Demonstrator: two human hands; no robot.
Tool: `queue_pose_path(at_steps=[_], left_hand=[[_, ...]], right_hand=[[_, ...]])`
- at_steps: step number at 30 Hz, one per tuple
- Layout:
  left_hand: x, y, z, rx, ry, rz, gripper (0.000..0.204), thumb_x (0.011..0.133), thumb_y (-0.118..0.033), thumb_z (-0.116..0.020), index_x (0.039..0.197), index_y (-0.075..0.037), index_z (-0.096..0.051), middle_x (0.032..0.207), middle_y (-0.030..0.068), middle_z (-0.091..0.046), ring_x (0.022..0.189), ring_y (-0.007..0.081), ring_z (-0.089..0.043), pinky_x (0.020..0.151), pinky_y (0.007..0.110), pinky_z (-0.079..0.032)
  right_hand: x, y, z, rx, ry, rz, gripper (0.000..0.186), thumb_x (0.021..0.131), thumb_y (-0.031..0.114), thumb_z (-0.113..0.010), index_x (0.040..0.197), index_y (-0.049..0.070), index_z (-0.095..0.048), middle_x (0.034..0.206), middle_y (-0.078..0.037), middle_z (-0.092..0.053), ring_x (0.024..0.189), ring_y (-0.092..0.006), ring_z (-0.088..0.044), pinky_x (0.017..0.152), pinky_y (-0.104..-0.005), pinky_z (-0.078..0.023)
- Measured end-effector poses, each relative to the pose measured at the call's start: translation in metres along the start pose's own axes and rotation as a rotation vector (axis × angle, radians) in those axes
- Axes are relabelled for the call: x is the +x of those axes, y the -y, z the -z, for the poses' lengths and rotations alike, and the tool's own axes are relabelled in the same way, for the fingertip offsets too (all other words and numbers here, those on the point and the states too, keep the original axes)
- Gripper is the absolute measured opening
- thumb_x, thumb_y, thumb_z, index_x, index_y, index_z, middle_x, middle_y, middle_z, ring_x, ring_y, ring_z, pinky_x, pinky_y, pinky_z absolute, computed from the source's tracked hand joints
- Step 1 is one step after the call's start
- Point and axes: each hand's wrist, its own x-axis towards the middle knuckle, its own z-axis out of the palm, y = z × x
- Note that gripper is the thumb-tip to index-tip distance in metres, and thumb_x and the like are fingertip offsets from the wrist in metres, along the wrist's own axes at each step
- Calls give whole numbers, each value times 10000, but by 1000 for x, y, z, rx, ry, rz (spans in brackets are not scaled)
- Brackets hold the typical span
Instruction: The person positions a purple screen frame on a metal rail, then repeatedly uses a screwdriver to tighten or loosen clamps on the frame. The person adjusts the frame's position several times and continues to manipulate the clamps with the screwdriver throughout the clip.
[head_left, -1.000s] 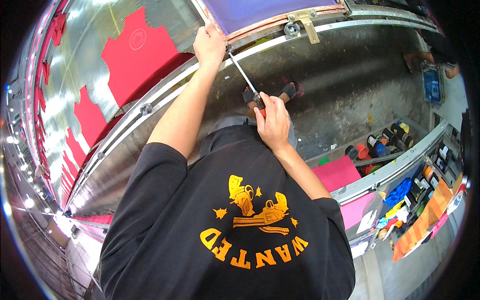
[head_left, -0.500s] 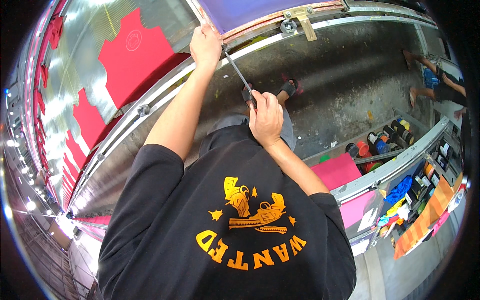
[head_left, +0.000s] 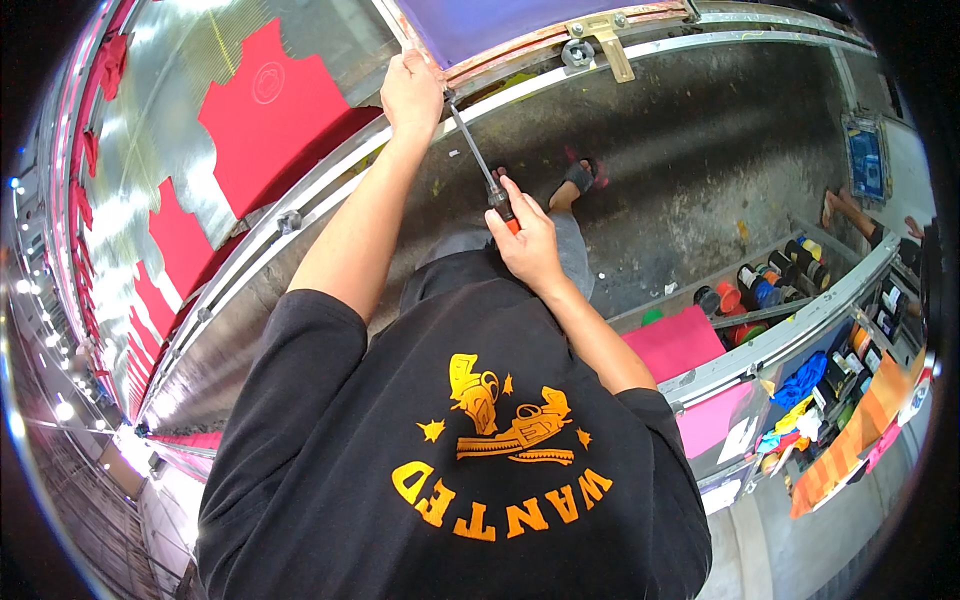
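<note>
My left hand (head_left: 412, 95) is closed on the near left corner of a printing screen frame (head_left: 520, 57) with purple mesh. A long screwdriver (head_left: 475, 145) slants from beside that corner down to my right hand (head_left: 530, 245). Its tip meets a small dark fitting under the frame's edge; the exact contact is too small to make out. My right thumb and fingers rest around the black and red handle, with the fingers partly straightened. A metal clamp bracket (head_left: 608, 45) with a round black knob sits on the rail to the right of the corner.
Red shirt pieces (head_left: 270, 115) lie along the shiny printing table at left, behind a metal rail (head_left: 330, 180). At right stand paint tubs (head_left: 757, 285) on a low shelf, a pink sheet (head_left: 675, 345) and coloured rags (head_left: 800, 380). Another person's foot (head_left: 830, 207) shows at far right.
My right hand has turned and loosened on the screwdriver, uncovering the handle's red end. My left hand stays on the corner. At far right, the other person has moved lower, uncovering a blue crate-like thing.
</note>
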Motion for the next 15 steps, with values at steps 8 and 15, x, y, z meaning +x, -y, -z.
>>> queue_pose_path(at_steps=[8,15], left_hand=[[0,6,-1,-11,-32,-2,492,1085,-402,-393,1092,-3,-681,1061,270,-721,1055,474,-676,915,540,-507],[1,5,3,-152,80,141,469,999,-476,-559,1101,-29,-659,1074,297,-703,1074,489,-665,908,528,-515]], right_hand=[[4,-5,11,378,182,-367,551,971,187,-750,1469,16,-587,1086,-11,-701,980,-108,-580,901,-283,-490],[9,-10,41,206,277,-203,547,979,235,-743,1457,17,-589,1382,-110,-672,1291,-176,-591,1117,-337,-441]])
